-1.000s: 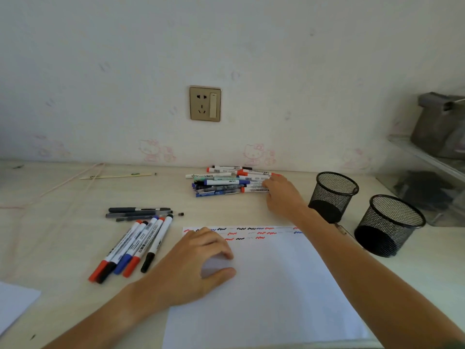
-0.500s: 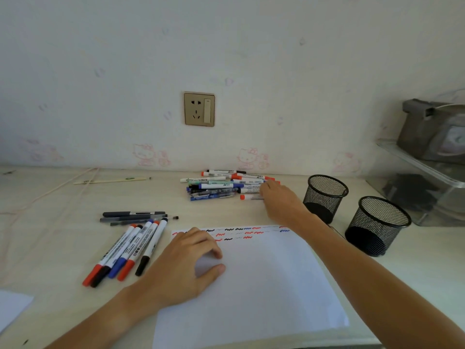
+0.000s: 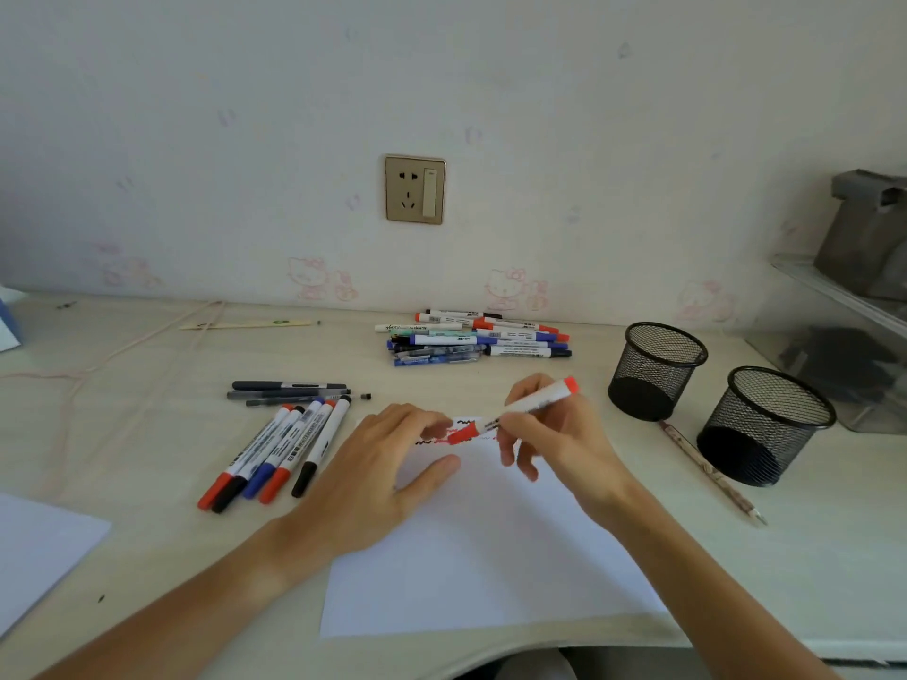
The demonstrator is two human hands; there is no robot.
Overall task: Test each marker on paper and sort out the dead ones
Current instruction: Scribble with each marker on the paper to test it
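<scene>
Red marker (image 3: 532,403), fetched from the 12 o'clock pile (image 3: 478,338), now gripped in right hand (image 3: 554,434) over paper (image 3: 491,557); left hand (image 3: 387,463) pinches its cap (image 3: 461,432) off, test stroke next.

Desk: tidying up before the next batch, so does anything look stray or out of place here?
Two small things. A tiny black cap lies loose beside the grey pens, on no pen. A pencil lies slanted on the desk by the mesh cups, not in either. Nothing is spilled or broken.
</scene>
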